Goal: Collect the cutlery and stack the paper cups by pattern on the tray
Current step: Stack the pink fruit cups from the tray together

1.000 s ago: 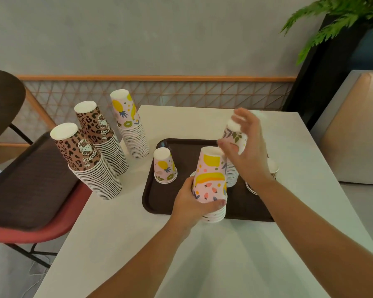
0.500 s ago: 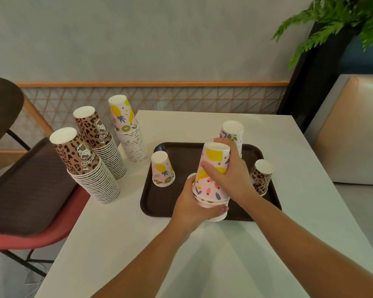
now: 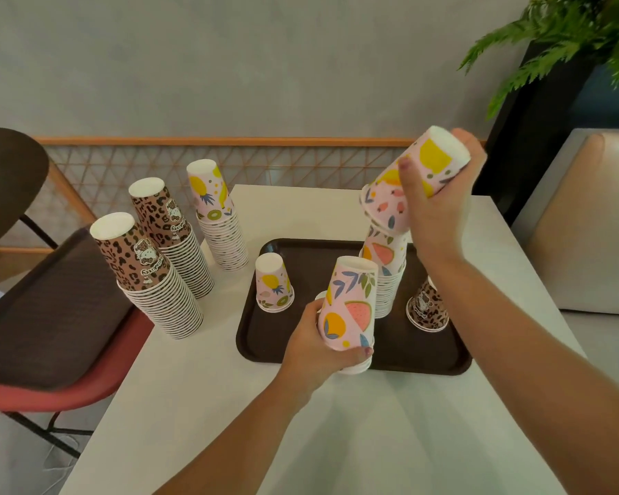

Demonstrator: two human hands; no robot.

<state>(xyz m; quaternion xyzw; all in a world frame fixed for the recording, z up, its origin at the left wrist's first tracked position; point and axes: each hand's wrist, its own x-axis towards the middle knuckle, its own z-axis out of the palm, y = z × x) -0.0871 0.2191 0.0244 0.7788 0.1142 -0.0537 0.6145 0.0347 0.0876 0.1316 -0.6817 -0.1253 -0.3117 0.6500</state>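
My left hand [image 3: 318, 346] grips a short stack of upside-down pink fruit-pattern cups [image 3: 349, 309] at the front edge of the dark brown tray [image 3: 276, 337]. My right hand [image 3: 440, 209] holds one pink fruit cup [image 3: 413, 184] tilted in the air, above a taller stack of watermelon-pattern cups [image 3: 385, 276] on the tray. A single pineapple cup [image 3: 274, 284] stands inverted on the tray's left part. A leopard cup [image 3: 427, 309] sits on its right part, partly behind my right forearm. No cutlery is visible.
Two tall leopard-print stacks [image 3: 147, 276] [image 3: 174, 237] and a pineapple-print stack [image 3: 220, 216] stand on the white table's left side. A red chair carrying another dark tray [image 3: 51, 309] is beside the table. A plant [image 3: 565, 41] and a beige seat [image 3: 586, 223] are at right.
My right hand lifted the top pink cup off the stack in my left hand and carried it up and to the right, above the watermelon stack. The left hand kept hold of its stack.
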